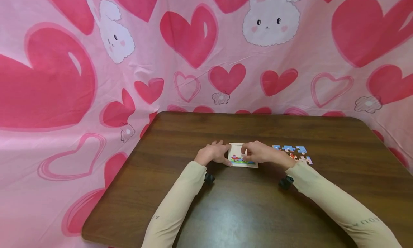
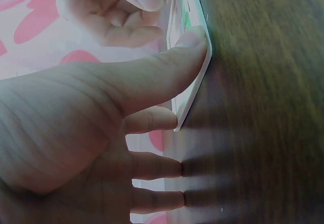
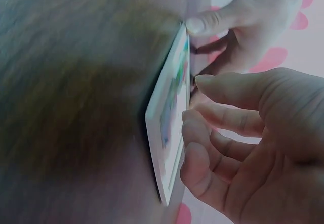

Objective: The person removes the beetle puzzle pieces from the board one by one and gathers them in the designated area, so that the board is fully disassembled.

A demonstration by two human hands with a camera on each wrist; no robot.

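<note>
Head view: A person's two hands meet at a small, shallow board (image 1: 236, 148) lying flat on a dark wooden surface (image 1: 245, 212). A green, blue and red picture runs along its near side; the rest is pale. The left hand (image 1: 213, 153) is at its left edge, thumb by the near corner. The right hand (image 1: 256, 152) is bent over its right part. Just right of the board lie jigsaw pieces (image 1: 288, 148), blue, pink and orange, partly hidden by the right forearm. Both sleeves (image 1: 175, 205) are cream. Pink cloth (image 1: 232, 36) with hearts and rabbits hangs behind.

Left wrist view: The left grip is spread, thumb resting on the board's rim, index fingertip touching its edge, two other fingertips on the surface.

Right wrist view: The right grip is loosely bent, thumb and index tips apart, beside the board; whether any fingertip touches it, I cannot tell.
</note>
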